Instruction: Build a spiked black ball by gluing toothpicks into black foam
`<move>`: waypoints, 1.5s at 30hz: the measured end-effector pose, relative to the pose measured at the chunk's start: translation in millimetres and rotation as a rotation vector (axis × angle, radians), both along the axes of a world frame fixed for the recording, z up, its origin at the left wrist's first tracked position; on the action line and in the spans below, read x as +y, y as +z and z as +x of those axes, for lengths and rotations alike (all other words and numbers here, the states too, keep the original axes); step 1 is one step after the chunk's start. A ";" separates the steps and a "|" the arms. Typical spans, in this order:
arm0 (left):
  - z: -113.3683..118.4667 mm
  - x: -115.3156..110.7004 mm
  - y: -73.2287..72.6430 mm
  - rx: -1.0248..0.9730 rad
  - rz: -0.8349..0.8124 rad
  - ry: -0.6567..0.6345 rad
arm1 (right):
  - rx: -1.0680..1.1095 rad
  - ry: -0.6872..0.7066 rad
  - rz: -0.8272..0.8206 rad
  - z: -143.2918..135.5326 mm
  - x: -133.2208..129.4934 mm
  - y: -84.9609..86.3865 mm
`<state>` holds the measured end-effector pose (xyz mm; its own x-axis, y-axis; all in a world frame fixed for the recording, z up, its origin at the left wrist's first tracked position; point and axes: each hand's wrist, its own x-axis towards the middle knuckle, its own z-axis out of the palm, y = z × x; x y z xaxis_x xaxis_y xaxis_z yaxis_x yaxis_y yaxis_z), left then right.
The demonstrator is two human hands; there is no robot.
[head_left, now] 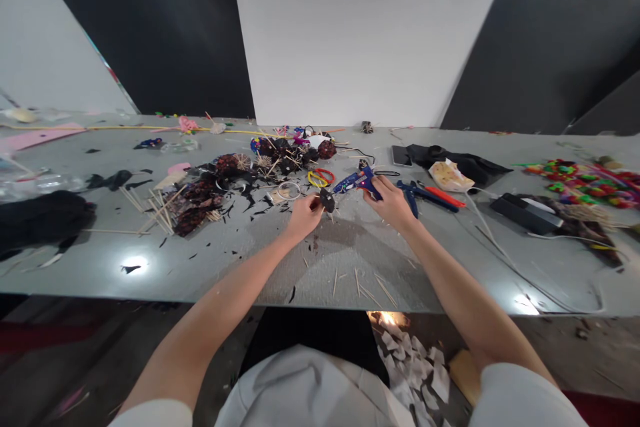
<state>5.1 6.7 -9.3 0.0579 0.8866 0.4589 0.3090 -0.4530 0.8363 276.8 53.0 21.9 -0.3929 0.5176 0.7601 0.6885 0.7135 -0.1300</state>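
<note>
My left hand (305, 215) pinches a small black piece (327, 199), whose exact kind I cannot make out. In my right hand (393, 203) is a blue hot glue gun (356, 181) with a small red light on its body. Its nozzle points left, close to the black piece; whether the two touch I cannot tell. Just behind the hands lie red and yellow rings (321, 177) and a pale ring (289, 191). Blue-handled pliers (411, 199) rest beside my right wrist.
Dark clusters with sticks (280, 155) and loose wooden sticks (161, 212) spread to the left. On the right are an orange-handled tool (445, 196), a phone (401, 156), a food wrapper (451, 175), a white cable (493, 240) and colourful fuzzy pieces (575, 180). Upright panels (365, 53) line the back.
</note>
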 end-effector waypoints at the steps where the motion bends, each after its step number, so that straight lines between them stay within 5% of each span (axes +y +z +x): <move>1: -0.1 -0.1 0.3 -0.002 -0.002 0.000 | -0.008 -0.001 0.004 0.3 0.4 -0.4; 33: 0.9 -0.6 5.4 -0.020 -0.009 0.058 | 0.045 -0.021 -0.026 -2.3 -3.0 3.1; 45: -1.0 -4.9 7.8 -0.016 0.038 0.072 | 0.346 -0.225 -0.065 6.7 9.4 7.9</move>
